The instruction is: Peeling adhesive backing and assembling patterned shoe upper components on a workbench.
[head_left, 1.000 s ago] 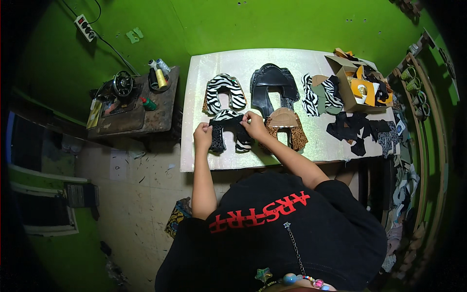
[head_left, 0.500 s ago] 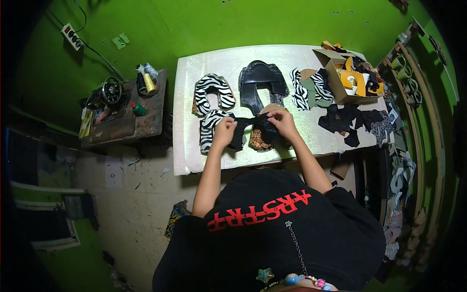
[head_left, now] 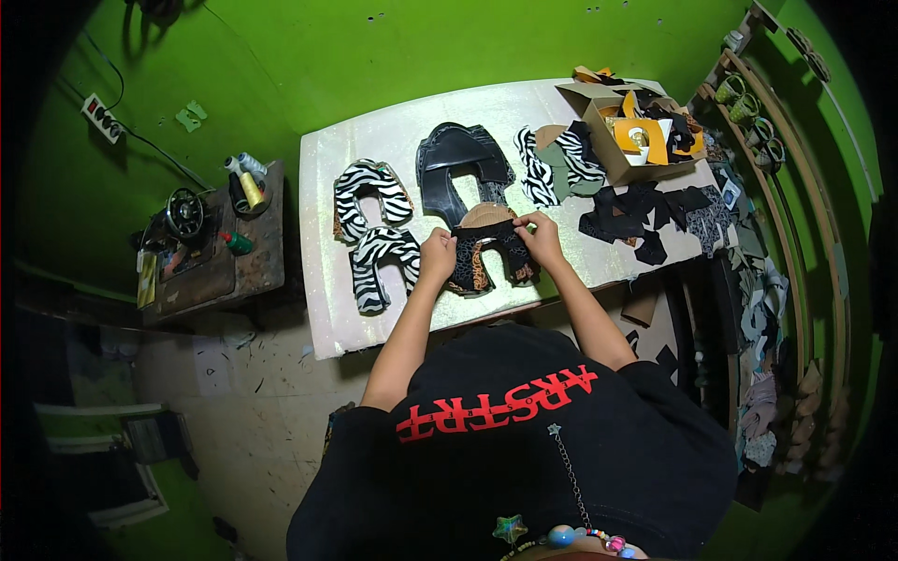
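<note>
My left hand (head_left: 437,254) and my right hand (head_left: 540,237) both pinch a black horseshoe-shaped cut piece (head_left: 488,247) that lies over a leopard-print stack near the front edge of the pale table (head_left: 393,136). A tan piece peeks out just behind it. To the left lie two zebra-print horseshoe pieces (head_left: 374,224). Behind my hands rests a stack of shiny black horseshoe pieces (head_left: 460,159).
More zebra and green pieces (head_left: 559,157) lie behind my right hand. A cardboard box (head_left: 636,131) of scraps stands at the table's far right, with black scraps (head_left: 645,210) in front of it. A small wooden table (head_left: 210,248) with thread cones and a sewing machine stands left. Racks line the right wall.
My hands carried the black piece from the zebra stack rightward and set it on the leopard-print stack. My head turned, so the table sits further right in view.
</note>
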Tool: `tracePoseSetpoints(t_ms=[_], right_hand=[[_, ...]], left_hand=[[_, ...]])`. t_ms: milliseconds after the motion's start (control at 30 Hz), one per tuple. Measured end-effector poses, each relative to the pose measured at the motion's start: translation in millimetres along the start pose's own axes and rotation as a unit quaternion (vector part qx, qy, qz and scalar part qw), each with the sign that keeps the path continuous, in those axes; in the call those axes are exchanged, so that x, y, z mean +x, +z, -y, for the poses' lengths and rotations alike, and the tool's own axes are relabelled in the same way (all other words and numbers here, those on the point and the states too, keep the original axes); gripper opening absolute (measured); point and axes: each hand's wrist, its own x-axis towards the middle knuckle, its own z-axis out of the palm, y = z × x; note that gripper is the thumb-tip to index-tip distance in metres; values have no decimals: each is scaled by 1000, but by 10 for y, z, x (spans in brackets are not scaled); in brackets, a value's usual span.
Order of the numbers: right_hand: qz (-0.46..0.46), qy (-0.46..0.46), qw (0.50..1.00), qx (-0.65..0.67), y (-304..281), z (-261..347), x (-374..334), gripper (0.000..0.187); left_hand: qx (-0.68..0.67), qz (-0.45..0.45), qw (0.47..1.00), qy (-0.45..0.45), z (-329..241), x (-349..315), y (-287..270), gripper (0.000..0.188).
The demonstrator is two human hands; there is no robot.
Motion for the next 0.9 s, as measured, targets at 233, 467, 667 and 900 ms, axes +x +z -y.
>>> tracePoseSetpoints(t_ms=[233,467,667,900], right_hand=[[16,32,999,30,-136,3,78,11],[76,38,995,52,-96,-134,68,37],[161,60,984,49,-243,-80,108,56],[192,23,981,-18,-301,-154,136,65]], left_hand=[[-36,-10,999,-33,14,-33,35,13],[57,23,993,-105,-167,-91,1,41],[172,26,984,37,-681,-86,11,79],[368,26,910,190,-809,17,519,92]])
